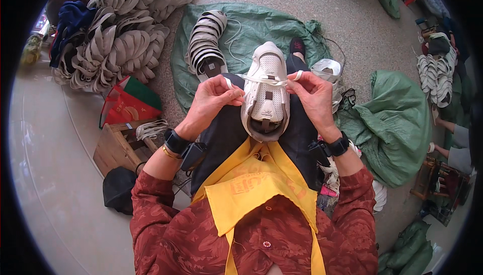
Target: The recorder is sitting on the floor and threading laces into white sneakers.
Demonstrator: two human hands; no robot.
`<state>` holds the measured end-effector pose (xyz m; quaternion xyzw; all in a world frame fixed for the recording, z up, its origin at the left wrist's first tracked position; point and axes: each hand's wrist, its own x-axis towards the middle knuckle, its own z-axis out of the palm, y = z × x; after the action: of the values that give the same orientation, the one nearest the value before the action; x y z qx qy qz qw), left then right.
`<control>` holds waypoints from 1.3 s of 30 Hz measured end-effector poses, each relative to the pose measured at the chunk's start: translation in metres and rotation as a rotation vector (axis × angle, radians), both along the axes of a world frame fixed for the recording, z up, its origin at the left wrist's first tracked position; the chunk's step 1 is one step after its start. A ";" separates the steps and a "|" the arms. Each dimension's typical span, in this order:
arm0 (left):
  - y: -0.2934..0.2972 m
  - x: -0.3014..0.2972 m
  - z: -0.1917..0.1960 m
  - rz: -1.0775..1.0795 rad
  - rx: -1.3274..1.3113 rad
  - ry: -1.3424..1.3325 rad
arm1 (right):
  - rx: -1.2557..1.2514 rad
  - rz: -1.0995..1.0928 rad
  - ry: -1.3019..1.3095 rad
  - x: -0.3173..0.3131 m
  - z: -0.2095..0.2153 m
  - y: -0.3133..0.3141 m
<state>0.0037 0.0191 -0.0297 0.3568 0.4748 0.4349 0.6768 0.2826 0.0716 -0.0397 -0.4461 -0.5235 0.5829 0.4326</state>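
Observation:
A whitish mesh shoe [266,66] lies lengthwise over my lap, its collar opening toward me. A flat white shoelace [266,80] runs across its upper. My left hand [214,101] pinches the lace on the shoe's left side, thumb against fingers. On the other side, my right hand [314,96] holds the lace too, with a loop of it around a finger. The lace looks drawn out between both hands. Just beyond my left hand, a curved row of nested shoe uppers [206,43] rests on a green woven sheet [266,21].
Large heaps of grey-beige shoe uppers [121,38] stand at the far left. Nearer are a red and green bag [132,103], a wooden stool [118,149] and white laces [151,130]. A bulging green sack [390,129] sits at right. Another person's legs [455,147] show at the right edge.

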 end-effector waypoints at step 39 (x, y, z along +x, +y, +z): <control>0.026 0.040 0.003 0.193 0.371 0.495 | 0.208 -0.047 -0.271 -0.008 -0.002 -0.008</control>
<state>0.0434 0.0450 -0.0265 0.5226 0.5692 0.4762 0.4197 0.2747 0.0641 -0.0418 -0.4855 -0.6239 0.4500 0.4152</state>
